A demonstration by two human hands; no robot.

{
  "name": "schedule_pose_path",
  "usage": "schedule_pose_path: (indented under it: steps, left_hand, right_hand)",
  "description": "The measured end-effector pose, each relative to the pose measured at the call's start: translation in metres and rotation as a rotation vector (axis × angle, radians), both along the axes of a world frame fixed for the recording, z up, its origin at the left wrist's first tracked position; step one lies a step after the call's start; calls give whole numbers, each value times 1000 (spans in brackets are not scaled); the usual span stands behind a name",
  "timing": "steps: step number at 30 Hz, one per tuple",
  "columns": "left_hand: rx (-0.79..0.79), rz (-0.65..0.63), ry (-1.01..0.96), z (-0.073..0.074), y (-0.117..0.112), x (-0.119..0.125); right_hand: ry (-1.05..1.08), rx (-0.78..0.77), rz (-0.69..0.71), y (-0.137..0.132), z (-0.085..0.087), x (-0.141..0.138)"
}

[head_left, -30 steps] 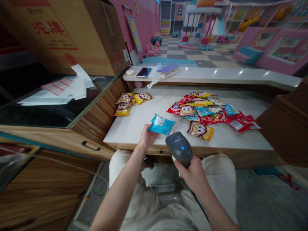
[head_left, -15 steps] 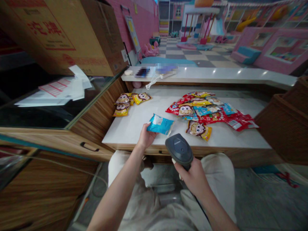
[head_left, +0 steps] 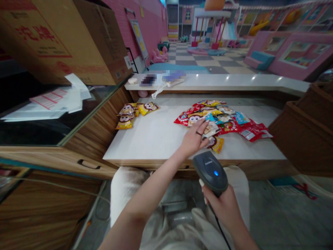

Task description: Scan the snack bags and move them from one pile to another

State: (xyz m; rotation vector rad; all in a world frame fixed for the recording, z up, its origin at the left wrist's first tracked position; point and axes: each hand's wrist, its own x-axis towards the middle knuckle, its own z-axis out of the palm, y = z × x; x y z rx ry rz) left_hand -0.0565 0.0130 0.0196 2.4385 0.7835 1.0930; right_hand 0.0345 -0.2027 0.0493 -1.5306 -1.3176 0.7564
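You have a pink brick wall (head_left: 135,24) running away on your left, above a wood-veneer counter (head_left: 91,146) with a glass top (head_left: 39,132). Ahead, a white-topped ledge (head_left: 221,80) crosses the room, its surface catching small spots of light. Beyond it, a checkered floor (head_left: 200,59) leads to pink play structures (head_left: 299,52).

**Blurred, covered, cut off**
A phone (head_left: 147,80) and the object (head_left: 173,78) beside it are blurred past telling. The left hand (head_left: 194,139) covers part of a snack packet (head_left: 210,129), and the right hand (head_left: 218,208) hides the grip of the scanner (head_left: 210,170). The scanner's cord (head_left: 221,231) runs off the bottom edge, a carton (head_left: 54,45) is cut off top left, and the papers' (head_left: 54,100) print is too small to read.
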Motion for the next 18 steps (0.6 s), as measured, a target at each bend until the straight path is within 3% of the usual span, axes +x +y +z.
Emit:
schedule_pose_path:
  steps: [4, 8, 13, 15, 18]
  left_hand:
    - [116, 23, 344, -15, 12, 38]
    - [133, 41, 388, -16, 8, 38]
    - [114, 99, 261, -7, 15, -9]
    - [78, 214, 191, -9, 34, -41]
    - [-10, 452, 106, -17, 84, -95]
  right_hand:
    - [-3, -1, -37, -4, -2, 8]
    - [-20, -14, -43, -1, -6, 10]
    - [-13, -26, 14, 5, -20, 5]
    - [-13, -39, 39, 7, -28, 4]
    - [-19, -94, 113, 10, -39, 3]
